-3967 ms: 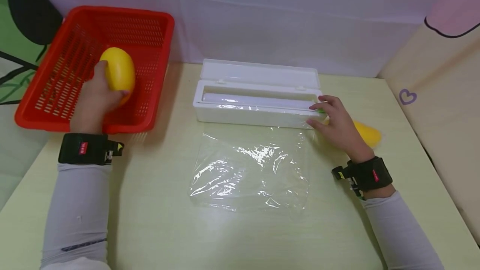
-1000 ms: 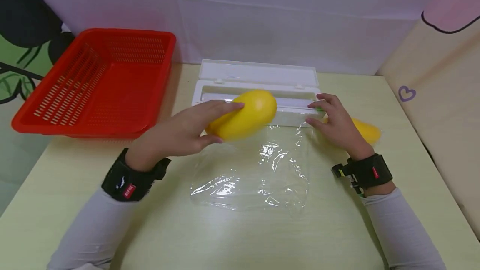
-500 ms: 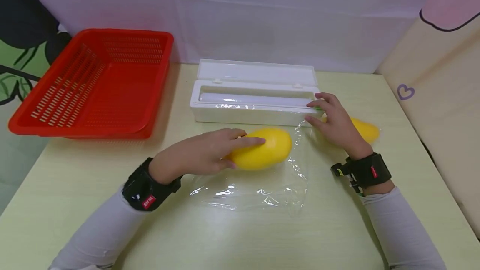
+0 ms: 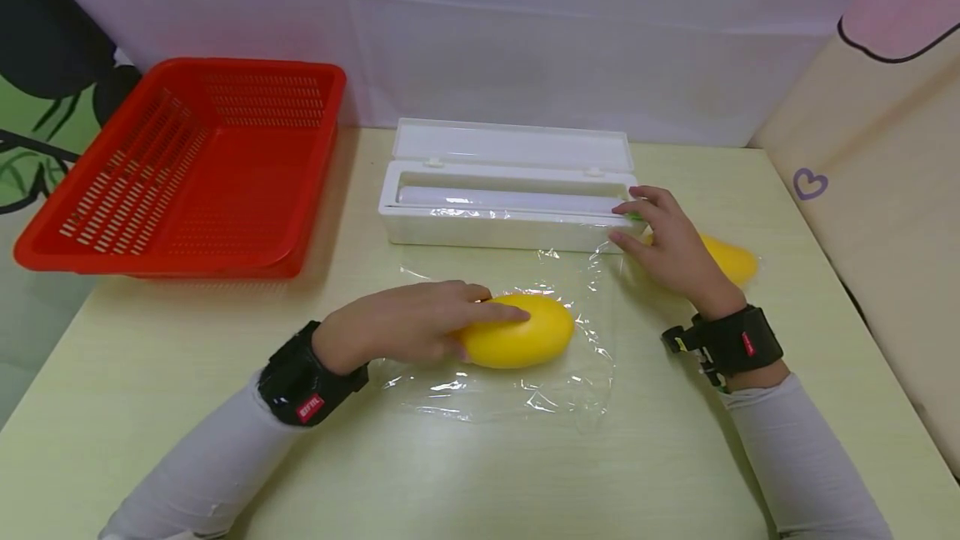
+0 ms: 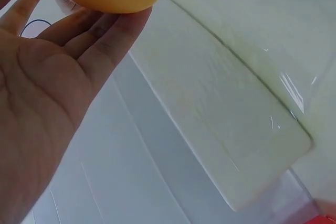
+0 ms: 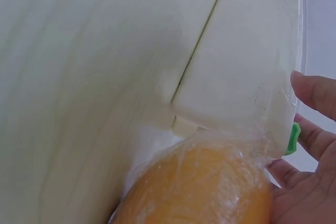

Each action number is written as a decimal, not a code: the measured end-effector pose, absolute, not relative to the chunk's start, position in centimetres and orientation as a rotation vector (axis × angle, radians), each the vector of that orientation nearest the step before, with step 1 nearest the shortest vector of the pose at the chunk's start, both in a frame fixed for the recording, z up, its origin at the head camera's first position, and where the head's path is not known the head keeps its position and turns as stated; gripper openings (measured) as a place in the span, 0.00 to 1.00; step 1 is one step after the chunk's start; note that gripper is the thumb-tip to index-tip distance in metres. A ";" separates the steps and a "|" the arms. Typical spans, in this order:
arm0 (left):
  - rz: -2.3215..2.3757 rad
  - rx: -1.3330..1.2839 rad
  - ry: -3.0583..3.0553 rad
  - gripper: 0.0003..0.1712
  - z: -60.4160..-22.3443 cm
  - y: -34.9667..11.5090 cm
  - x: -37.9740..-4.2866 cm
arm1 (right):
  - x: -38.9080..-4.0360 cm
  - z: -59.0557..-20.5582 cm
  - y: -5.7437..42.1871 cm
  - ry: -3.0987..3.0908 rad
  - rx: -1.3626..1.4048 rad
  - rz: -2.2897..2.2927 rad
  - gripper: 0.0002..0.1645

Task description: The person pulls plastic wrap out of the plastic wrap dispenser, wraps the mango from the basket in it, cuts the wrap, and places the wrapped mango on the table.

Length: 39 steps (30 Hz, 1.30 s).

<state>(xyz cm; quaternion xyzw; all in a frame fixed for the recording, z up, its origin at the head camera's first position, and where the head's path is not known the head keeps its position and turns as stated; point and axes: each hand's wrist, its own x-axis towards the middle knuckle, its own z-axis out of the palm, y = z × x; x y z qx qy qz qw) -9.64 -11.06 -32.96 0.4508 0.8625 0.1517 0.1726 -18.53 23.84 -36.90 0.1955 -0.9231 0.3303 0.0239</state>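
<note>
Item by item: hands, two; yellow fruits, two; white box, one; red basket, one; clear sheet, one. Left hand [image 4: 412,323]: holds the first yellow fruit [image 4: 536,336], oval and bare, lying sideways, fingers and thumb about its left end; the fruit is over the middle of the clear sheet [image 4: 525,394], though whether it bears on it cannot be told. Right hand [image 4: 678,248]: thumb and fingers parted with a wide gap, fingertips touching the right end of the white box [image 4: 487,232], beside one green piece [image 6: 294,138]. Second yellow fruit [image 4: 731,261]: wrapped in clear film, on the table just behind the right hand as the head view has it, partly hidden, near the right end of the box. White box: long, one lid [image 4: 513,146] raised at the back, one pale roll [image 4: 517,200] lying lengthwise within. Clear sheet: one, glossy and creased, spread before the box, its far edge at the box front. Red basket [image 4: 247,165]: one, slotted sides, left of the box and apart from it. Table [image 4: 450,482]: one, pale wood. Worn by the person: two black wristbands [image 4: 746,348], one per wrist; two pale sleeves [image 4: 202,461]. Side wall, right: one purple heart [image 4: 811,183].
</note>
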 end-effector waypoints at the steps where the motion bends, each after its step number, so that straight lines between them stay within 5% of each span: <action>1: 0.428 1.271 2.444 0.42 -33.0 -11.1 -9.6 | -18.5 -36.9 23.8 -2.857 0.608 1.020 0.21; 25: 0.465 1.179 2.396 0.43 -33.9 -11.0 -9.6 | -18.3 -36.4 23.5 -2.882 0.619 0.988 0.25; 35: 0.403 1.087 2.457 0.51 -33.5 -11.4 -9.9 | -18.2 -36.4 23.9 -2.715 0.668 1.002 0.36; 39: 0.366 1.054 2.502 0.54 -32.9 -12.1 -10.3 | -17.6 -36.1 23.9 -2.610 0.757 0.996 0.30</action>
